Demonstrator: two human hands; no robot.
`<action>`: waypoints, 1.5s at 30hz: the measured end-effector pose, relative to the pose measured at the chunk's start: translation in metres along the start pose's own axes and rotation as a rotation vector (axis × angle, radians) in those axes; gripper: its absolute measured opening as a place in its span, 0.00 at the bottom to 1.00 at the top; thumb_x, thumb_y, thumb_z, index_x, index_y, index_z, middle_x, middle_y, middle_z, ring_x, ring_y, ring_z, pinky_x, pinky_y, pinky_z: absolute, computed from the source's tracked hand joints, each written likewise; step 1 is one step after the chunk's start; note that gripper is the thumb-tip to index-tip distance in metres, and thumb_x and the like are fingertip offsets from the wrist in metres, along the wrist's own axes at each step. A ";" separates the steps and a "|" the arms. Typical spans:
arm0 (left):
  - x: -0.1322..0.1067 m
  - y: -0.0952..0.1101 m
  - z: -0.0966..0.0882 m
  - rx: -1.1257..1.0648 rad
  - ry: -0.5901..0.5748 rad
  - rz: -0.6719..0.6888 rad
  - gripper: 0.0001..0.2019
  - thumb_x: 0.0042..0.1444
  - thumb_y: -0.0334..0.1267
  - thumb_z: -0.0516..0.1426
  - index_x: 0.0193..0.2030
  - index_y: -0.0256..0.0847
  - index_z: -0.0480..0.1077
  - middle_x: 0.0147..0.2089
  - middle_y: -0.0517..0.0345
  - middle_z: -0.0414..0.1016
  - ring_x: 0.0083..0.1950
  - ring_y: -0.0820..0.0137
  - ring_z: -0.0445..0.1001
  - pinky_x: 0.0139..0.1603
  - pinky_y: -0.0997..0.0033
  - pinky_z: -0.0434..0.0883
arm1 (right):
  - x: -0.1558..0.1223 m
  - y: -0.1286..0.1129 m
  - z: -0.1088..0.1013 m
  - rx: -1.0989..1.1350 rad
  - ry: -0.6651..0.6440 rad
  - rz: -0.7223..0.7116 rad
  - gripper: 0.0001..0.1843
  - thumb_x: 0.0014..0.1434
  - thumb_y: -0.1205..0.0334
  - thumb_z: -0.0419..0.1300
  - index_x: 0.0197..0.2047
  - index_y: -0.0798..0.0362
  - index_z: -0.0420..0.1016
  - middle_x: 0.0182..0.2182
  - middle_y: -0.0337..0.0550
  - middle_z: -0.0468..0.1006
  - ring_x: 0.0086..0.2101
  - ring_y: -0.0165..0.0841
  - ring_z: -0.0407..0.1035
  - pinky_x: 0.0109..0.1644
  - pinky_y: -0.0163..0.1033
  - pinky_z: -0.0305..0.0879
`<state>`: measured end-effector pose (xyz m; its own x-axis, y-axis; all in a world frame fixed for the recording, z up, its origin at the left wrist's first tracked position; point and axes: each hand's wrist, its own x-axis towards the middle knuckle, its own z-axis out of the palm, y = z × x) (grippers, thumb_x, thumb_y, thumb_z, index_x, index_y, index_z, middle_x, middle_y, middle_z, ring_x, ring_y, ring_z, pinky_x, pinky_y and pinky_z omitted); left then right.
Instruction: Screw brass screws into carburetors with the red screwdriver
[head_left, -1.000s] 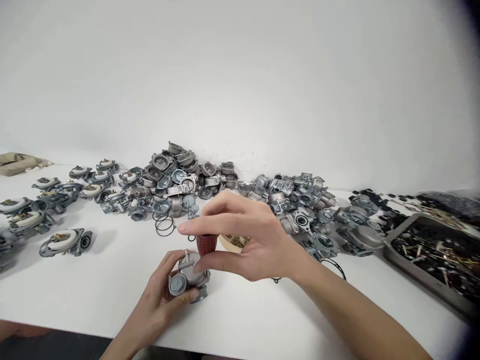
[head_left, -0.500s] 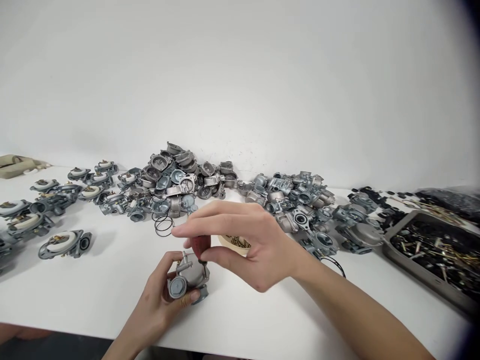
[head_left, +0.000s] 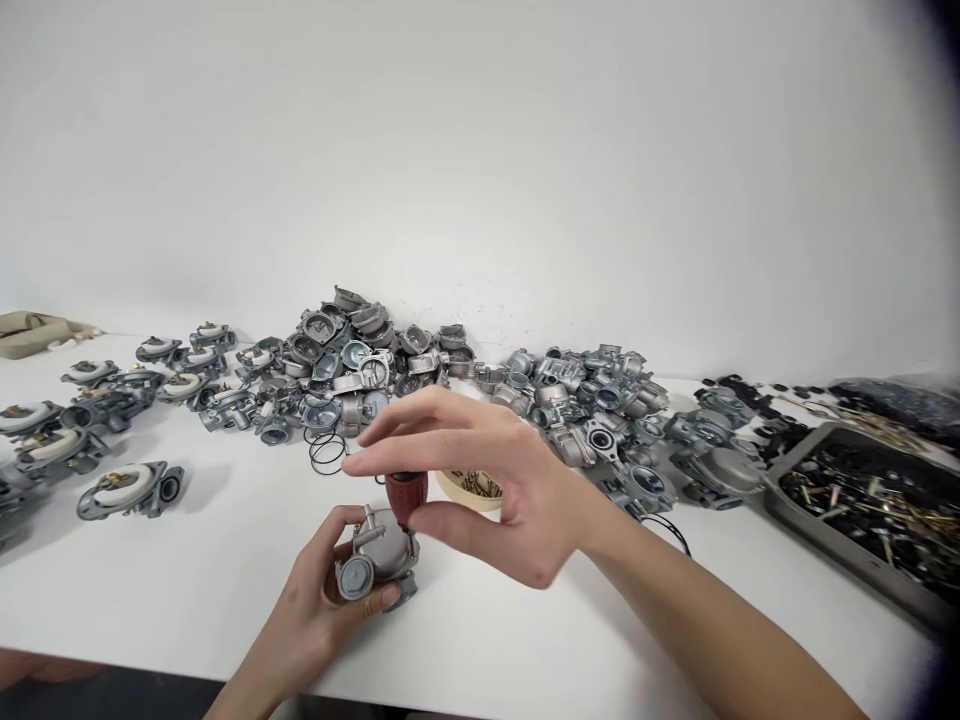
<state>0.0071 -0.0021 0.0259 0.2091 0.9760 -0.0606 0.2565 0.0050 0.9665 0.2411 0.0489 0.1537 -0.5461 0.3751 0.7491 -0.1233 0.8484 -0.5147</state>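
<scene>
Clasping a rounded silver-grey metal carburetor (head_left: pixel 386 550) in the curled left grip (head_left: pixel 319 600); above and right of it, touching a red ribbed screwdriver handle (head_left: pixel 407 497) with the half-open right grip (head_left: pixel 487 470); cannot tell whether pinched.

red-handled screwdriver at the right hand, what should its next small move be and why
Probably another small turn of the red-handled screwdriver, direction unclear: the right hand has its thumb against the handle, the shaft appears to reach down to the edge of the carburetor, and the left hand grips that carburetor.
</scene>
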 end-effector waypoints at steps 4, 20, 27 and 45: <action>0.000 0.001 0.000 -0.025 -0.017 -0.012 0.26 0.57 0.48 0.71 0.59 0.50 0.68 0.57 0.53 0.81 0.54 0.53 0.80 0.48 0.62 0.77 | 0.000 0.001 0.000 0.008 0.045 -0.022 0.14 0.72 0.65 0.65 0.59 0.52 0.81 0.41 0.43 0.80 0.39 0.29 0.76 0.49 0.40 0.79; 0.000 0.004 0.001 -0.060 -0.038 -0.041 0.25 0.58 0.48 0.70 0.58 0.49 0.68 0.54 0.54 0.82 0.56 0.52 0.80 0.52 0.61 0.76 | 0.002 -0.004 -0.001 0.139 -0.001 0.024 0.14 0.73 0.69 0.61 0.58 0.54 0.82 0.44 0.46 0.81 0.36 0.27 0.77 0.45 0.37 0.80; 0.000 0.003 0.001 -0.041 -0.006 -0.031 0.24 0.57 0.49 0.70 0.57 0.49 0.69 0.54 0.53 0.82 0.56 0.51 0.80 0.52 0.59 0.77 | 0.001 -0.003 -0.002 0.086 -0.032 0.032 0.13 0.73 0.66 0.63 0.58 0.53 0.82 0.42 0.45 0.81 0.37 0.28 0.77 0.49 0.38 0.80; -0.001 0.000 0.000 0.008 0.026 -0.029 0.27 0.57 0.51 0.70 0.59 0.49 0.69 0.58 0.51 0.80 0.56 0.50 0.78 0.50 0.59 0.77 | 0.002 0.000 -0.004 0.015 -0.020 -0.005 0.14 0.72 0.66 0.63 0.59 0.52 0.81 0.45 0.46 0.81 0.40 0.29 0.77 0.47 0.37 0.79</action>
<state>0.0065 -0.0030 0.0264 0.1767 0.9809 -0.0817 0.2697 0.0316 0.9624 0.2432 0.0507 0.1563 -0.5622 0.3634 0.7429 -0.1384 0.8443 -0.5177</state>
